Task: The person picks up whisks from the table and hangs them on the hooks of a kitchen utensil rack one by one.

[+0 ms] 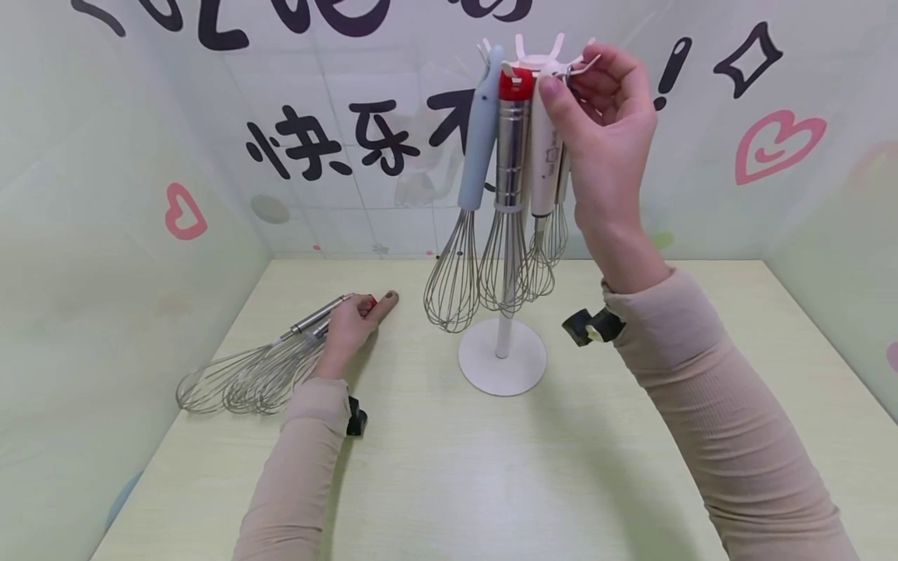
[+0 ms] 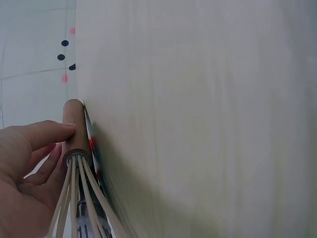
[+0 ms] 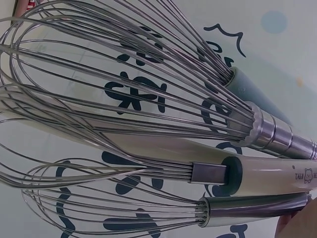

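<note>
On the table (image 1: pixel 435 467), the white stand (image 1: pixel 502 374) rises upright from its round base, its prongs fanned out at the top. The whisks about it hang nearly vertical, handles up and wire loops down: a steel-handled whisk with a red top (image 1: pixel 514 148), a light blue whisk (image 1: pixel 480 132) leaning slightly, a cream-handled whisk (image 1: pixel 544 171) with a dark collar, and a smaller steel whisk (image 3: pixel 257 208) just beside it. To the person's left lie several steel whisks (image 1: pixel 252 374), long axes slanting, loops toward the near left and handles toward the far right. Among them, the wooden-handled whisk (image 2: pixel 74 134) points its rounded brown end toward the backdrop, its pale, thick strands running back toward the wrist. The right hand (image 1: pixel 610 117) pinches the cream handle's top by the prongs, fingers curled; the left hand (image 1: pixel 349 327) pinches the wooden handle, thumb pressed along it.
</note>
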{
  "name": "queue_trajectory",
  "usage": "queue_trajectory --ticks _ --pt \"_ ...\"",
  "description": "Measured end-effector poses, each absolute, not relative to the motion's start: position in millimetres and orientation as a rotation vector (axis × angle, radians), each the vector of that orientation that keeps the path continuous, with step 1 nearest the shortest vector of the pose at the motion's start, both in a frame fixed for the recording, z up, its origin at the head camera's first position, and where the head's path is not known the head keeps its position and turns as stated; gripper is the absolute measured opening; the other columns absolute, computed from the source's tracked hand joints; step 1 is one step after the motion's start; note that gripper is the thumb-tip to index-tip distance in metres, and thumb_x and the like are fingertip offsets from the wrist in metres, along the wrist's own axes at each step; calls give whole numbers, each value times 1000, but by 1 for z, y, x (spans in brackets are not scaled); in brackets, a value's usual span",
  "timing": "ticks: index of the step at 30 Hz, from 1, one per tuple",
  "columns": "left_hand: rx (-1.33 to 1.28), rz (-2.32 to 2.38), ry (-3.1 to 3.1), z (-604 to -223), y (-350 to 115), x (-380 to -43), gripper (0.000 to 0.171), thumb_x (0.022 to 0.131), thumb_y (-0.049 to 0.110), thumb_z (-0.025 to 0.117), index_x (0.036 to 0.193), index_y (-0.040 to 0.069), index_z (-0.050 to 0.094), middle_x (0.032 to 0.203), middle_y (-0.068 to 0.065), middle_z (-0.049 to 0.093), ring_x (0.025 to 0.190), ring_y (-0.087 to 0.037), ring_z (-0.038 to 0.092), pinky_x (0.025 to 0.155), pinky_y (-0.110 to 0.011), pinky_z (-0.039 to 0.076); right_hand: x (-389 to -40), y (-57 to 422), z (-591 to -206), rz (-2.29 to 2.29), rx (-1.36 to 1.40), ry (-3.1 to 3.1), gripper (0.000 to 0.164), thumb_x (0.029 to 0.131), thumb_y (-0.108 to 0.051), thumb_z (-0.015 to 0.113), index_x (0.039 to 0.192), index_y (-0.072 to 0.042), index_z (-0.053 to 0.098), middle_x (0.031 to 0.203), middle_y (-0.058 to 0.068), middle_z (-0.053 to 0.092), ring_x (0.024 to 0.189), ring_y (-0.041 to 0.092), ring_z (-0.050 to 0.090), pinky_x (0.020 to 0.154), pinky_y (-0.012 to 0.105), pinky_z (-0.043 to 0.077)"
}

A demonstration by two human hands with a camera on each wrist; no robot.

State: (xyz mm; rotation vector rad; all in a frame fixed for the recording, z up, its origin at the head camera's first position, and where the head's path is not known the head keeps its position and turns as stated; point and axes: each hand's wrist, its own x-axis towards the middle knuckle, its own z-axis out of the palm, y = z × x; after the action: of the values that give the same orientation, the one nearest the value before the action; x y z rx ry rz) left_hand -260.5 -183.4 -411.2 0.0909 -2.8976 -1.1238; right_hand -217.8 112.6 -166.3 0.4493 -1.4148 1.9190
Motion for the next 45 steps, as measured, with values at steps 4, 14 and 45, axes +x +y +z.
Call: queue_trajectory --ticks 4,14,45 --pt "99 -1147 -2921 -411 -184 -260 41 91 5 60 128 -8 52 128 -27 56 121 -38 52 106 -46 45 -218 112 -166 1907 443 -1426 29 83 -1 68 105 -10 53 96 0 58 92 15 55 87 23 48" --pt "74 -1044 -2973 -414 -183 -261 43 88 3 62 129 -5 53 125 -23 61 117 -35 57 103 -44 48 -218 111 -167 1871 445 -1431 29 83 -3 68 106 -9 52 95 0 57 90 15 54 87 23 48" --pt "41 -916 -2990 -414 -183 -260 43 88 4 63 129 -5 54 122 -25 62 114 -37 58 100 -46 49 -224 120 -168 1877 429 -1444 38 87 -5 63 123 3 52 99 0 60 95 15 56 89 22 48"
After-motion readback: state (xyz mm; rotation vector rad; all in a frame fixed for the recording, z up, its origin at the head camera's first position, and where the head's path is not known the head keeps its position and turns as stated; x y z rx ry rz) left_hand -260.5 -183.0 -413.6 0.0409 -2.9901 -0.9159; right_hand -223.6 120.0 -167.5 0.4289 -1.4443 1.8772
